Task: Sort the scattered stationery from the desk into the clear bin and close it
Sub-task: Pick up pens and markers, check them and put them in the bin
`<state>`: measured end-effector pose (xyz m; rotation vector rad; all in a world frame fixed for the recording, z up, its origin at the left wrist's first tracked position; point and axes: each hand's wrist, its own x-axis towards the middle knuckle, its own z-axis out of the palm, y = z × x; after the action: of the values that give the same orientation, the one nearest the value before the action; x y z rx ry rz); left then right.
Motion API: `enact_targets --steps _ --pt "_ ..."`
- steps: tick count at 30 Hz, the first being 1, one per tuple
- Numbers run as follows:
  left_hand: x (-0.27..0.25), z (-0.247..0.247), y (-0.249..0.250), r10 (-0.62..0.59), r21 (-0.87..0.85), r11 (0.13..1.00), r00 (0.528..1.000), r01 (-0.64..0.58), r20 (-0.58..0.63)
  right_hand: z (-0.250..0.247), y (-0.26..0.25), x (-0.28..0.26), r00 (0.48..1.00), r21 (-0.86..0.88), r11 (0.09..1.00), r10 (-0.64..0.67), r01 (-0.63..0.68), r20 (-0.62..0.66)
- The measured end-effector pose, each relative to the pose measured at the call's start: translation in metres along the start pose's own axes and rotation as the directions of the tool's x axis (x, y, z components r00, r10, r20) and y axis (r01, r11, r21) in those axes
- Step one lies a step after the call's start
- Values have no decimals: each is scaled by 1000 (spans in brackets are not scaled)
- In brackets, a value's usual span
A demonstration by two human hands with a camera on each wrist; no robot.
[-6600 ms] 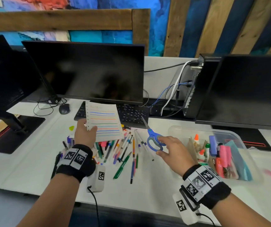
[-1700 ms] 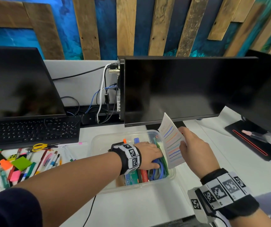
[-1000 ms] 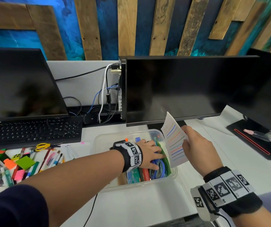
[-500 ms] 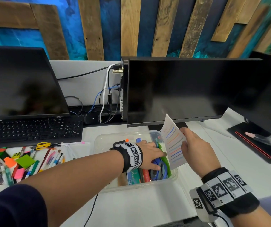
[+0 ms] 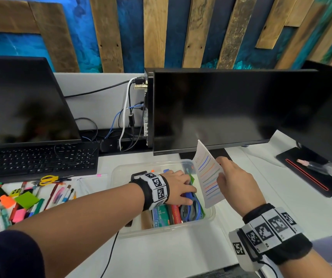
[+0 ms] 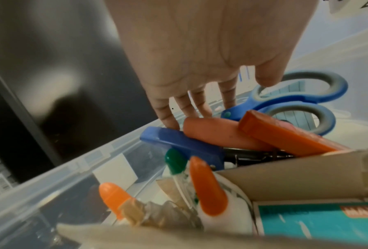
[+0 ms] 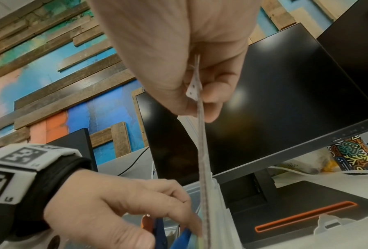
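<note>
The clear bin stands open on the white desk, holding glue bottles, markers, a stapler and boxes. My left hand reaches into it with straight fingers pressing on the contents next to the blue scissors, which lie inside against the right wall. My right hand pinches a sheet of paper with coloured lines. The sheet stands on edge at the bin's right wall, its lower edge down in the bin. The right wrist view shows the sheet edge-on between thumb and fingers. No lid is in view.
Pens, markers, sticky notes and yellow scissors lie scattered at the left below the keyboard. Monitors stand close behind the bin. A black monitor base sits to the right. A cable runs under my left forearm.
Since 6.6 s ago the scissors have gone into the bin and the sheet has passed from left hand to right. Over the last second the sheet has dipped slightly; the left hand stays inside.
</note>
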<state>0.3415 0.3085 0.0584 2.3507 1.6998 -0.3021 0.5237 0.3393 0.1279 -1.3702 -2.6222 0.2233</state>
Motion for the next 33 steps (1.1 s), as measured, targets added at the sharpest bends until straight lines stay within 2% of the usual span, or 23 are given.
enact_targets --steps 8,14,19,24,27,31,33 --pt "-3 0 -2 -35 68 997 999 33 33 15 -13 -2 998 33 999 -22 20 57" --pt "-5 2 -4 -46 79 996 998 43 38 19 -14 -1 992 52 999 4 -11 123" --pt "-7 4 -1 -101 84 992 988 92 115 36 -14 5 981 41 998 38 -47 192" --pt "-9 2 1 -115 84 991 981 103 156 44 -7 13 977 -25 994 105 -102 186" --pt "-9 4 1 -128 68 991 977 118 168 50 -8 17 966 13 992 121 -127 228" --pt "-9 7 -1 -132 55 991 979 125 158 58 -6 20 977 83 987 125 -140 172" --pt "-10 8 -1 -132 59 991 980 124 150 65 -6 17 971 61 988 128 -143 203"
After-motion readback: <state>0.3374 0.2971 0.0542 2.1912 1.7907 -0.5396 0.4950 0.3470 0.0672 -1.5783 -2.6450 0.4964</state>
